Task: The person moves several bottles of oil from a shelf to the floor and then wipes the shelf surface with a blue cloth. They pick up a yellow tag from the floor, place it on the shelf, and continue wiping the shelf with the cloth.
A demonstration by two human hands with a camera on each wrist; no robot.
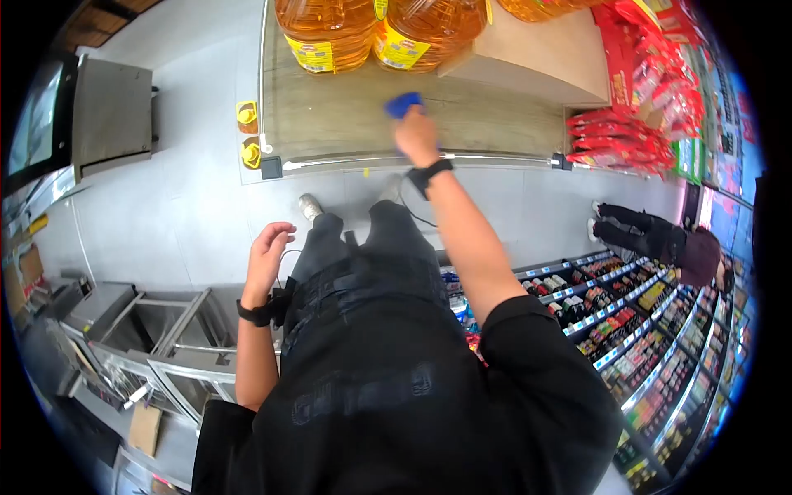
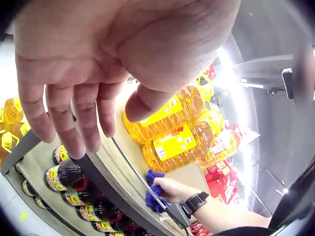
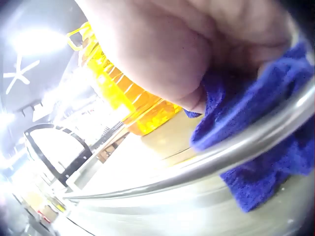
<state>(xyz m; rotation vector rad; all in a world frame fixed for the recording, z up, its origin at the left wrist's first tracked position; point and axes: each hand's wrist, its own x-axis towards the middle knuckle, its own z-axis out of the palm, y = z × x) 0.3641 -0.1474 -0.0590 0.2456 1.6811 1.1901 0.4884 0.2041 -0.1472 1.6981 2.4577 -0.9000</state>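
Observation:
In my right hand (image 1: 417,137) is a blue cloth (image 1: 404,104), gripped over the wood-look shelf (image 1: 330,124) near its front edge. The right wrist view shows the cloth (image 3: 246,108) bunched under the palm, with part of it draped past the metal rail (image 3: 236,157). My left hand (image 1: 269,247) hangs beside my body with loosely bent fingers and holds nothing. Its palm fills the top of the left wrist view. Large bottles of golden oil (image 1: 326,37) with yellow labels stand at the back of the shelf, beyond the cloth.
Red packets (image 1: 619,140) are stacked on the shelf's right end, beside a cardboard-coloured box (image 1: 536,54). Dark bottles (image 2: 64,177) lie on a lower shelf. Two small yellow-capped bottles (image 1: 249,153) stand at the left corner. Another person (image 1: 660,239) is in the aisle at right, by shelves of goods.

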